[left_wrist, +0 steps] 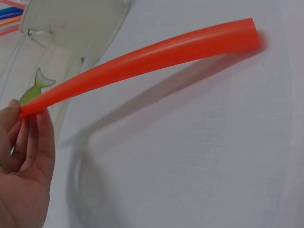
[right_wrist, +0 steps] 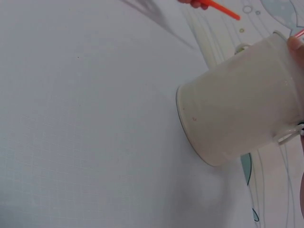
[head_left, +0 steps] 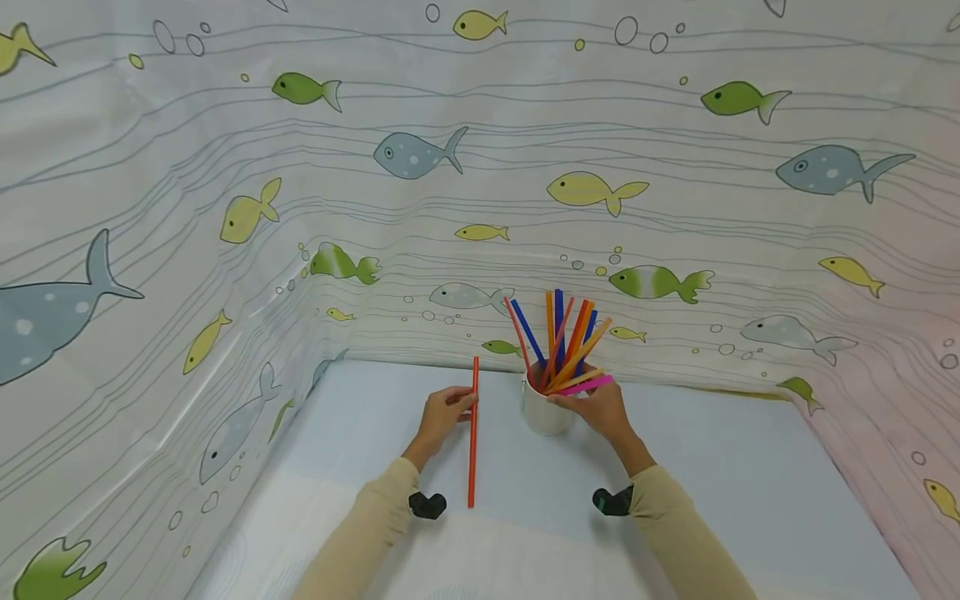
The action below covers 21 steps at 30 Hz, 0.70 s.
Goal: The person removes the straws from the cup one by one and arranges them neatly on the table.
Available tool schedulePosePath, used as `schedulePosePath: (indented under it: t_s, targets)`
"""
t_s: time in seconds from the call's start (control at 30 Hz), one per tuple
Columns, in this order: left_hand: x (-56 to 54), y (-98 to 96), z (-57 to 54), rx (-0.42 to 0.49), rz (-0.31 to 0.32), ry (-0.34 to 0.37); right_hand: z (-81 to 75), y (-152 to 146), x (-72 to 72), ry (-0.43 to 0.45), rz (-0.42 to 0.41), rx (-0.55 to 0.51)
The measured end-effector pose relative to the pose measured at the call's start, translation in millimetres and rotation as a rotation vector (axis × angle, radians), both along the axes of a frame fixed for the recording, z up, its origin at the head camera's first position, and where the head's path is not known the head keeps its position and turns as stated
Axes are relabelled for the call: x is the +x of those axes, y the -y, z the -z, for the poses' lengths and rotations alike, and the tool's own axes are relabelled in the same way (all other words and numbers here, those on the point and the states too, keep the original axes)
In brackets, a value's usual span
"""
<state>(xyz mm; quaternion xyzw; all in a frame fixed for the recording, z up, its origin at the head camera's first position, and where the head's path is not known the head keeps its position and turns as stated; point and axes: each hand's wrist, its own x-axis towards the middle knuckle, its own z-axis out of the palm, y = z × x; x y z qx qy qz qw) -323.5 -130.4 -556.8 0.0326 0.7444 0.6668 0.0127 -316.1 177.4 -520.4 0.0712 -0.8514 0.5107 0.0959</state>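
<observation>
My left hand (head_left: 444,418) pinches a long red-orange straw (head_left: 472,454) between thumb and fingers, near its upper half. In the left wrist view, the straw (left_wrist: 156,56) stretches from the left fingertips out over the table, its shadow beneath. A small white bucket (head_left: 546,417) stands upright at the back, full of red, blue, orange and pink straws (head_left: 558,337). My right hand (head_left: 603,410) grips the bucket at its right rim, the thumb at the front. Most of this hand lies outside the right wrist view, where the bucket's wall (right_wrist: 237,102) shows large.
The pale table (head_left: 360,392) extends around the bucket and both hands. Fish-patterned sheeting (head_left: 420,208) rises behind and at both sides. Dark wrist devices (head_left: 427,505) sit below both hands, at the sleeve cuffs.
</observation>
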Motion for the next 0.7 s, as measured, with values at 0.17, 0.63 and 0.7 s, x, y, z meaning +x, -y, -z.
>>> schedulePosePath:
  t_s: [0.17, 0.63, 0.7]
  targets:
    - [0.7, 2.9, 10.7, 0.004, 0.038, 0.015, 1.0, -0.5, -0.4, -0.002, -0.009, -0.005]
    - [5.1, 0.7, 21.1, -0.093, 0.010, 0.031, -3.0, -0.3, -0.3, 0.029, 0.009, 0.012]
    - [4.9, 0.4, 21.2, -0.098, 0.008, 0.029, -3.3, -0.7, -0.5, 0.033, 0.009, 0.012]
